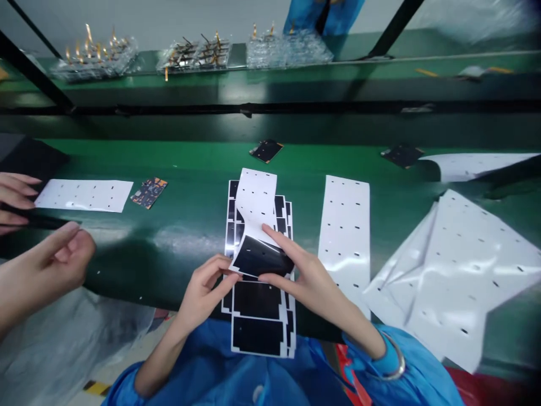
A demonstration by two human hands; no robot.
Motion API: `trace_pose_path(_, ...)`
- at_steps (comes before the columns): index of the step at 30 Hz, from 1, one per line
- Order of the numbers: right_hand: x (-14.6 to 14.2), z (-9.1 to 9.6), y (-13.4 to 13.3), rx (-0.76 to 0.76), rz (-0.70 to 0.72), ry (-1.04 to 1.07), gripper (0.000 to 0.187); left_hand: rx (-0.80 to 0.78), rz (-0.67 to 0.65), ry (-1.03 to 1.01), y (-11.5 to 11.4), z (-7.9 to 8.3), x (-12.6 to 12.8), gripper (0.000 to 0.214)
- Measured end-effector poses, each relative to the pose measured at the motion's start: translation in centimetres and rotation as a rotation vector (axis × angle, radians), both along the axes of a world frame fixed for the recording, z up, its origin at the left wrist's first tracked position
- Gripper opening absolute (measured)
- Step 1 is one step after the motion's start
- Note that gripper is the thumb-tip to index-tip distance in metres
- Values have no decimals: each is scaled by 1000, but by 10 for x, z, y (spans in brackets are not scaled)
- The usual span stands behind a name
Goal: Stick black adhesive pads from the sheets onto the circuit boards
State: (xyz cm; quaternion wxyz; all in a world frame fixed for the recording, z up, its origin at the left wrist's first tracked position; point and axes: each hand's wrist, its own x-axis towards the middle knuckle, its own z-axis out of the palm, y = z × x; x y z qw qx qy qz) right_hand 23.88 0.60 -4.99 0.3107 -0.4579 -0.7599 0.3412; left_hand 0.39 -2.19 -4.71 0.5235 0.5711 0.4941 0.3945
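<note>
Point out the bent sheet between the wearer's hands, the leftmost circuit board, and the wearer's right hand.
Bent sheet (262, 257): head view, on its dark panel.
Leftmost circuit board (149, 193): head view, middle of its upward face.
Right hand (311, 274): head view, back of the hand.

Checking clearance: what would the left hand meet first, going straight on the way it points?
The curled black-and-white sheet, whose corner the left hand seems to touch; exact depth is hard to judge.

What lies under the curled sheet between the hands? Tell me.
Under the curled sheet lie stacked black-panelled sheets, showing at both sides and past its near end. Whatever it directly covers is hidden.
</note>
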Motion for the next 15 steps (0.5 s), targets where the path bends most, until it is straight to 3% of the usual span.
trace_pose_path(10, -3, -8, -3, -13, 38, -58, 83, 164, 11, -55, -1, -6, 3, 11)
trace_pose_path(13, -7, -3, -6, 140, -2, -121, 87, 174, 18, -77, -2, -6, 5, 12)
trace_pose_path(15, -12, 6, -9, 329, -40, -150, 77, 173, 29, -80, -3, -6, 7, 12)
